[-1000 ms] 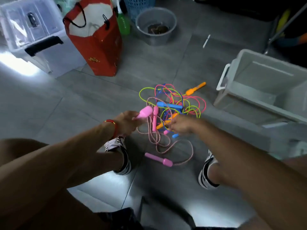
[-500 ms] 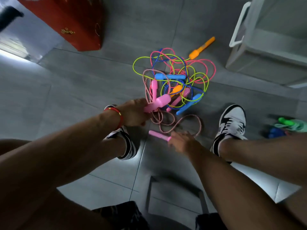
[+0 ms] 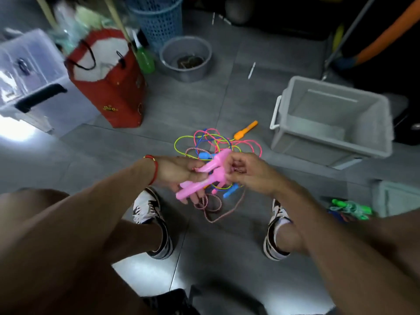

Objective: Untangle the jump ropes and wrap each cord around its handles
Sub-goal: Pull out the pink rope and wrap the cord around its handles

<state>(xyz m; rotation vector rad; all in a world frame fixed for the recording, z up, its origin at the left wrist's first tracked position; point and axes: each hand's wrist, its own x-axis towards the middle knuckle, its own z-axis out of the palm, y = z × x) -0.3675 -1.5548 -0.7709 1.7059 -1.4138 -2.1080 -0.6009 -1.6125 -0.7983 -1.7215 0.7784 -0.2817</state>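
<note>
Gripping two pink handles (image 3: 204, 178) side by side: left hand (image 3: 179, 172). Right hand (image 3: 247, 172) pinching pink-white cord (image 3: 216, 212); tangled ropes (image 3: 218, 142) on floor beyond.

Large grey floor tiles (image 3: 204, 105) carry bright glare at the left edge; a clear plastic storage drawer unit (image 3: 29, 71) stands in the far-left corner.

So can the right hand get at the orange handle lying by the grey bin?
Probably not yet: the right hand is pinching the pink handles. The floor around the orange handle looks unobstructed.
</note>
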